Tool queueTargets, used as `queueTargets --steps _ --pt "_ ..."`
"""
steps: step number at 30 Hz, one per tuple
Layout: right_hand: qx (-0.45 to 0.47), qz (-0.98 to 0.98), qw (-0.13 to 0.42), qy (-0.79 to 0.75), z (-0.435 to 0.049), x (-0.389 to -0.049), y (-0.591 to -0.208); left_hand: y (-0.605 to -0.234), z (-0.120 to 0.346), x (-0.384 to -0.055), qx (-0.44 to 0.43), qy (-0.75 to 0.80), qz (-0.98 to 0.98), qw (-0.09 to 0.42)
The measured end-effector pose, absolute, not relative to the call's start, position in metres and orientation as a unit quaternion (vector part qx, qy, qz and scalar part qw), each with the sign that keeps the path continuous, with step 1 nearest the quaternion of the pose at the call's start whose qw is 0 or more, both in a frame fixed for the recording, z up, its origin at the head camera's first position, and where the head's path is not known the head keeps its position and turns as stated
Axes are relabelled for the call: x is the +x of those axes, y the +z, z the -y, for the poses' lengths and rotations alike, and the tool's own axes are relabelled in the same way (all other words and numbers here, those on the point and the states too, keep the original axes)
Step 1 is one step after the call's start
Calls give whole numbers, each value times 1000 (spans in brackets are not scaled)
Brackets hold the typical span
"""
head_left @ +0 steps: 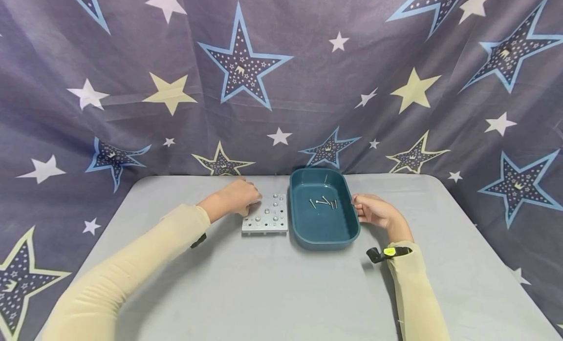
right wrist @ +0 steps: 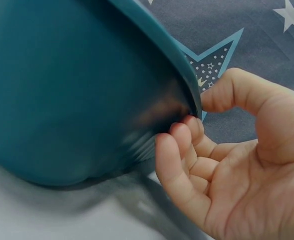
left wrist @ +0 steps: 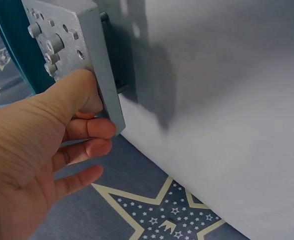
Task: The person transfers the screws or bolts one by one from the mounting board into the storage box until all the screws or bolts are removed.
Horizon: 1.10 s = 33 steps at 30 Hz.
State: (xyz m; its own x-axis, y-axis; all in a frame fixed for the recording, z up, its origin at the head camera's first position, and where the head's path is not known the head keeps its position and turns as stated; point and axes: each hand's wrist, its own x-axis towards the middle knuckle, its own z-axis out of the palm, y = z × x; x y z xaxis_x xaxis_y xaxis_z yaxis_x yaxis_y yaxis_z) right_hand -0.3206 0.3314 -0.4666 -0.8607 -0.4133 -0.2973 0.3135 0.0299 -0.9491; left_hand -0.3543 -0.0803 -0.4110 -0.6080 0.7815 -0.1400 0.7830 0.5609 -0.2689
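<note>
My left hand (head_left: 234, 198) is at the left side of a silver metal plate (head_left: 280, 227). Thumb and curled fingers close together at the plate's corner in the left wrist view, where the middle fingertip (left wrist: 107, 127) meets its edge. Whatever sits in that pinch is hidden behind the thumb. Several round-headed screws (left wrist: 54, 44) stand in the plate's holes, and shanks (left wrist: 122, 89) poke out underneath. On the other side, my right hand (head_left: 374, 211) pinches the rim of a teal tray (right wrist: 87, 110) between thumb and fingers. Several loose screws (head_left: 323, 201) lie inside this tray.
The tray stands close against the plate's right side, near the far edge of a grey-white table (head_left: 281, 292). A dark curtain (head_left: 281, 111) printed with stars hangs right behind the table. Black straps with wrist cameras (head_left: 389, 253) sit at the sleeves.
</note>
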Motion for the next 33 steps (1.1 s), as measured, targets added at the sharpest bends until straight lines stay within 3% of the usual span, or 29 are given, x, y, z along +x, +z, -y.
queueTargets --steps 6,33 --pt "-40 -668 259 -696 -332 -321 -466 -412 83 -356 455 -155 -877 -8" --pt "-37 -671 263 -692 -331 -320 -467 -442 111 -360 511 -211 -819 -156"
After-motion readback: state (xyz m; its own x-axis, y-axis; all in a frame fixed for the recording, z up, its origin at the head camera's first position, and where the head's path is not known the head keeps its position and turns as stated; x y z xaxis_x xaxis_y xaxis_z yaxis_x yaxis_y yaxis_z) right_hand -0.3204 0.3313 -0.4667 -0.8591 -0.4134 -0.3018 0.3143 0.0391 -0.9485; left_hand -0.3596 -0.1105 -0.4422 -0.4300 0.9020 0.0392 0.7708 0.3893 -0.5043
